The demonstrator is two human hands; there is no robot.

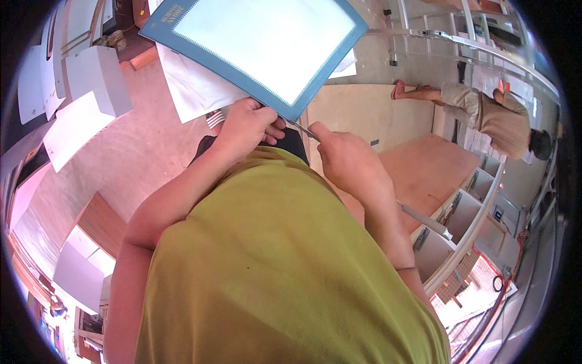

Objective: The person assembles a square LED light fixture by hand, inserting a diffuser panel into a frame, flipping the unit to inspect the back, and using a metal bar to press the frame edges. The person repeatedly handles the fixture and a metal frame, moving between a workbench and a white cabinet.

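A panel with a blue border (239, 77) and a bright white middle lies ahead of me, one corner pointing at my body. My left hand (251, 124) is at its near edge beside that corner, fingers curled. What they grip, if anything, is hidden. In my closed right hand (351, 155) is a thin dark tool (304, 130); its far end meets the panel's corner by my left fingertips. The tool's exact kind does not show. Past my right forearm a grey bar (427, 222) sticks out, and I cannot tell whether it belongs to the tool.
White sheets (194, 91) lie under the panel. A white box-like cabinet piece (97, 76) stands at the left. Wooden boards (418, 158) and open compartments (464, 212) are at the right. Another person (485, 112) bends over farther off, near metal rails (461, 37).
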